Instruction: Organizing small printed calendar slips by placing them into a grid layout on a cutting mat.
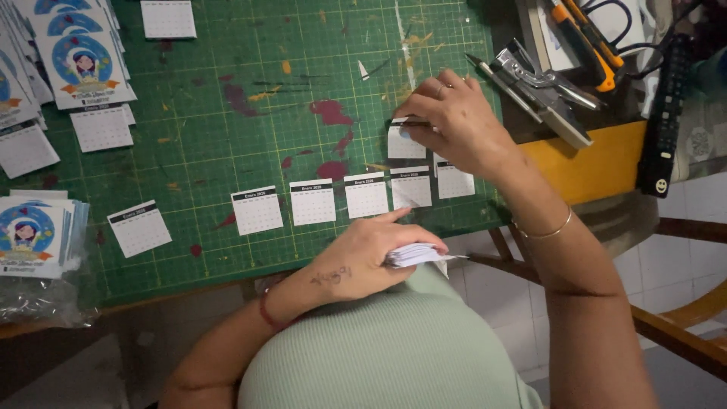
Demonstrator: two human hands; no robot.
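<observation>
My left hand [362, 257] grips a thin stack of small white sheets [415, 255] at the near edge of the green cutting mat [227, 121]. My right hand [454, 121], with a ring and a thin bracelet, pinches a small calendar pad [403, 141] and holds it against the mat. Just below it, several small calendar pads with black top strips lie in a row [337, 203]. One more pad [139, 227] lies apart to the left.
Stacks of round-picture cards [79, 64] and a wrapped bundle [30, 242] sit at the left. A metal stapler [541, 87], an orange utility knife [587, 42] and a black remote [665, 113] lie at the right. A wooden chair [681, 326] stands below.
</observation>
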